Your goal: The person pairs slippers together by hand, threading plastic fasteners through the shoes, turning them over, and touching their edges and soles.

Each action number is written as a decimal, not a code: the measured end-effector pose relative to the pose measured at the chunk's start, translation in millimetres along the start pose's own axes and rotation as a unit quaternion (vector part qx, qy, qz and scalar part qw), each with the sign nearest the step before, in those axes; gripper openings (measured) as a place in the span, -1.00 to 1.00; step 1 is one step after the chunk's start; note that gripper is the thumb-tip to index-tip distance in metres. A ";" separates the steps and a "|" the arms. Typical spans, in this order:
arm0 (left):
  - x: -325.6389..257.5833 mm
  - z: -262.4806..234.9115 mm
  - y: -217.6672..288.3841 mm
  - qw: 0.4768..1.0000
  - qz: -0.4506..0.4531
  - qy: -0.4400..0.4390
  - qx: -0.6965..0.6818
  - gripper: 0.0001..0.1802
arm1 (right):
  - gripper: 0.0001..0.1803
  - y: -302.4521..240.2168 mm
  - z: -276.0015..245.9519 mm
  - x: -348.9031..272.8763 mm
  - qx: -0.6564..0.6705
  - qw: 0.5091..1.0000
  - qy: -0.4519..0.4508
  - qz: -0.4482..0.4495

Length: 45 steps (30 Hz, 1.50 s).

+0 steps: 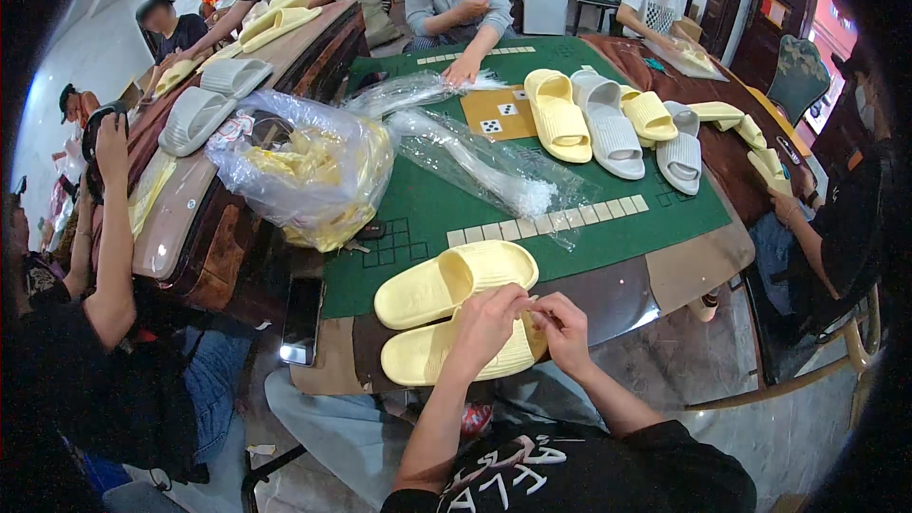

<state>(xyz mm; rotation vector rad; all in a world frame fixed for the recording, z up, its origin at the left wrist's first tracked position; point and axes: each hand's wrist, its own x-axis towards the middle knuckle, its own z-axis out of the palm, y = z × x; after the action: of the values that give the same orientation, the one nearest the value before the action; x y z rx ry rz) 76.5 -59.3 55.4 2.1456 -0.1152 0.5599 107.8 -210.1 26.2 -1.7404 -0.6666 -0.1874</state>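
Two pale yellow slide sandals lie side by side in front of me, the farther one [418, 290] in full view and the nearer one [416, 357] partly covered by my hands. Over the strap end of the nearer sandal, my left hand [492, 325] is closed with thumb and fingers pinched together. Close by on its right, my right hand [562, 331] is closed in a similar pinch. Whatever is between the fingertips is too small to name. Beyond the sandals, a clear plastic bag [494, 163] holds a bundle of thin white plastic strands.
A translucent bag [313, 176] of yellow items stands left of the green mat [418, 218]. More slides, including a grey one [608, 123], stand at the back right. A phone [302, 321] lies at the left edge. Opposite, a person's hand [465, 66] touches the strands; other people work around.
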 end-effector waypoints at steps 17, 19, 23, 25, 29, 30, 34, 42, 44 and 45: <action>-3.0 -1.5 2.8 1.000 0.019 0.012 -0.017 -0.94 | -0.89 -1.9 -0.7 -3.3 0.014 0.999 -0.012 0.031; -2.1 0.8 1.5 0.998 -0.060 -0.018 -0.003 -0.94 | -0.90 -0.9 0.8 -2.8 -0.012 1.000 0.001 0.004; 2.1 0.9 -3.4 0.997 -0.068 -0.009 -0.023 -0.93 | -0.93 5.5 4.0 0.1 0.011 1.000 0.012 0.025; 7.8 -4.5 3.1 0.997 -0.076 -0.017 -0.012 -0.92 | -0.95 1.5 2.1 3.8 0.015 0.998 0.008 0.066; 11.9 -3.1 3.1 0.992 -0.111 -0.036 -0.047 -0.89 | -0.91 -2.5 1.7 9.0 0.077 0.990 0.008 0.114; 11.6 -3.5 3.3 0.992 -0.112 -0.037 -0.044 -0.89 | -0.91 -2.2 3.3 8.5 0.080 0.990 0.008 0.115; 9.7 -4.4 6.1 0.992 -0.114 -0.038 -0.036 -0.87 | -0.93 -3.6 9.4 5.5 0.087 0.992 -0.008 0.091; 8.3 -4.1 7.5 0.993 -0.108 -0.039 -0.010 -0.87 | -0.90 6.0 15.1 2.7 0.102 0.991 0.018 0.082; 8.3 -2.5 4.7 0.994 -0.104 -0.041 -0.008 -0.87 | -0.90 7.9 15.5 2.8 0.106 0.991 0.018 0.084; 8.2 -1.3 2.8 0.995 -0.091 -0.038 0.000 -0.87 | -0.90 9.9 16.0 2.7 0.106 0.990 0.021 0.087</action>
<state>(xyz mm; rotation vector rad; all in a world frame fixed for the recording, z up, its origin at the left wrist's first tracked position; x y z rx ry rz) 82.6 -59.0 61.6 2.1506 0.0386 0.3717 111.7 -195.6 14.5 -1.5752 -0.4837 -0.0301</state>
